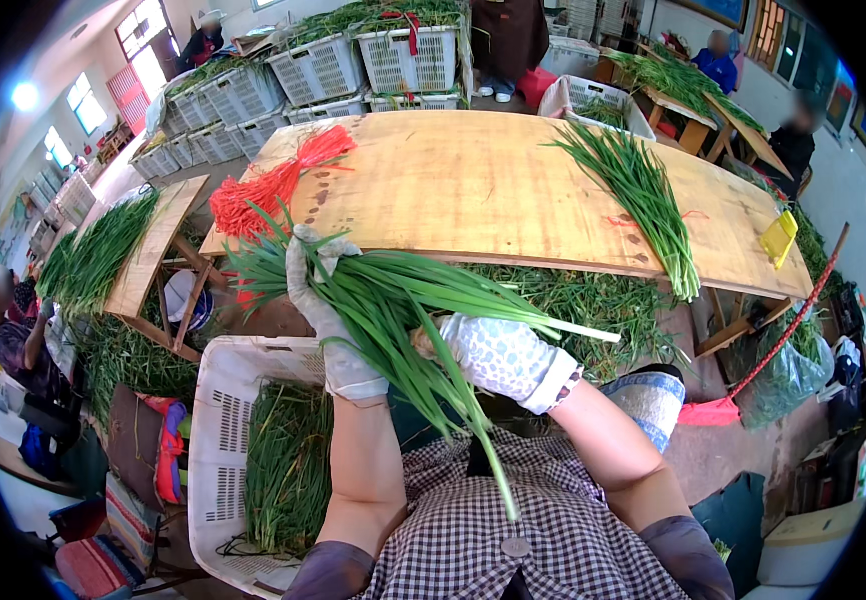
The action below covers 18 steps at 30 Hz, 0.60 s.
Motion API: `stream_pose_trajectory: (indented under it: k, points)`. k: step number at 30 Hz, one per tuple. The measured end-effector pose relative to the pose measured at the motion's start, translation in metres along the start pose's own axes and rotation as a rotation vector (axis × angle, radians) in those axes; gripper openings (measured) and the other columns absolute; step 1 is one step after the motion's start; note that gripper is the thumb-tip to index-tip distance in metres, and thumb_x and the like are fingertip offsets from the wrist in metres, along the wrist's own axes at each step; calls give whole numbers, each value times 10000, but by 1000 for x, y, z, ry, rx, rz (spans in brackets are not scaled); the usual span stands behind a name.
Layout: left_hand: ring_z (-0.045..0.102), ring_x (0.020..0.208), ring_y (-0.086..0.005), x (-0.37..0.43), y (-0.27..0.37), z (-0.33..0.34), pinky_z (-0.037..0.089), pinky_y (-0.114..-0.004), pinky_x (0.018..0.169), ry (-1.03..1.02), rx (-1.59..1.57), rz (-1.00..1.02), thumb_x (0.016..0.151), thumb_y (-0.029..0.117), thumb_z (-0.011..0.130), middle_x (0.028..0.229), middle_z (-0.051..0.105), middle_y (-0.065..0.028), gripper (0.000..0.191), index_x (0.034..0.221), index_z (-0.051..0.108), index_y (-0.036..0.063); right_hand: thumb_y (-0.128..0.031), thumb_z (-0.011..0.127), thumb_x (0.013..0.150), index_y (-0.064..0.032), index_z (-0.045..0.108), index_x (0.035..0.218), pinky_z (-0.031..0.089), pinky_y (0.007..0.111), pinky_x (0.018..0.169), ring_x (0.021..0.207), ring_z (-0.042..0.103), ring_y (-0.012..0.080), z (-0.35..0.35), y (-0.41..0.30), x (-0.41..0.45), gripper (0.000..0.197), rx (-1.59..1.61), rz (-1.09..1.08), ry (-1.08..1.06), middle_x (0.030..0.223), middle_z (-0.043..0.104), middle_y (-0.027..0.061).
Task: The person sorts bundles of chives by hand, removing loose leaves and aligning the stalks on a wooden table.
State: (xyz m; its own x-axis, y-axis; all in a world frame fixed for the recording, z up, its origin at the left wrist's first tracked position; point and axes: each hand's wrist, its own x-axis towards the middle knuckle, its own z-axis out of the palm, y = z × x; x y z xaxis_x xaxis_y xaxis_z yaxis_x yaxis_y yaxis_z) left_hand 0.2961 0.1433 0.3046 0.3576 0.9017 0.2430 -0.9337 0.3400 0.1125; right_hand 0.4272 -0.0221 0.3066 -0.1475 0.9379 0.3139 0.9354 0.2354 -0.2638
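Note:
My left hand (328, 322), in a whitish work glove, is closed around a loose bunch of long green stalks (380, 292) that look like garlic chives. Leaf tips fan out to the left, and pale stem ends point right. A single stalk hangs down across my checked apron. My right hand (504, 360), in a spotted glove with bare fingertips, is curled against the lower side of the bunch. Leaves partly cover its fingers, so I cannot tell whether it grips any. On the wooden table (463, 187) ahead, a neater chive bundle (643, 202) lies across a red tie (620, 221).
Red plastic ties (253, 202) lie at the table's left, a yellow object (779, 238) at its right. A white crate (211, 465) of greens stands at my left. Cut leaves (590, 307) cover floor beneath the table. A red braided cord (785, 322) slants at right. People work nearby.

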Motion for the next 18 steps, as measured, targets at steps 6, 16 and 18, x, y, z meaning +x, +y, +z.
stream_pose_trajectory:
  k: [6,16,18]
  points:
    - [577,712,-82,9,43,19,498,-238,670,-16,214,147,963,228,558,718,593,44,151,988,651,112,-162,683,869,-66,736,1055,534,269,557,601,674,144,-99,22,-62,216,786,-135,-33,761,714,90]
    - [502,651,-117,60,72,13,420,-242,589,29,188,370,958,221,550,670,536,-8,168,995,644,86,-142,729,808,-125,704,1137,528,326,880,991,676,211,-28,65,-103,330,542,647,196,1089,705,103]
    - [501,650,-122,58,70,13,414,-243,582,27,148,354,956,224,552,677,536,-11,167,998,642,89,-125,717,835,-60,687,1148,517,302,910,1023,662,171,-33,29,-75,321,811,538,356,1093,708,95]
